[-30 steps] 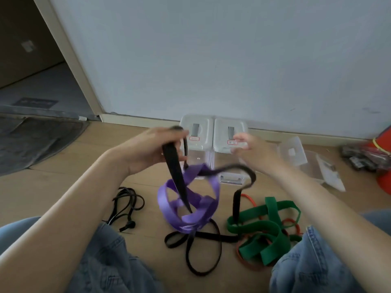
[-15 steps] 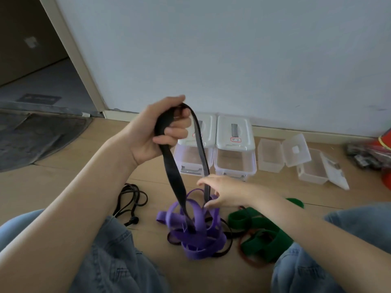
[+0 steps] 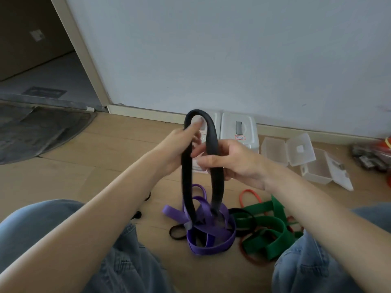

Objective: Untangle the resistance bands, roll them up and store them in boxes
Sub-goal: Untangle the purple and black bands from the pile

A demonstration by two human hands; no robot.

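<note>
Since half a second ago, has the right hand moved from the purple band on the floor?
Yes. The right hand rose from the purple rubber band and now holds the black rubber band before the white lidded boxes.

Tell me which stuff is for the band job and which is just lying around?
For the job: stretchy black band, purple band, green band, thin red band, clear plastic boxes.
Lying about: grey floor mat, thin black cord.
</note>
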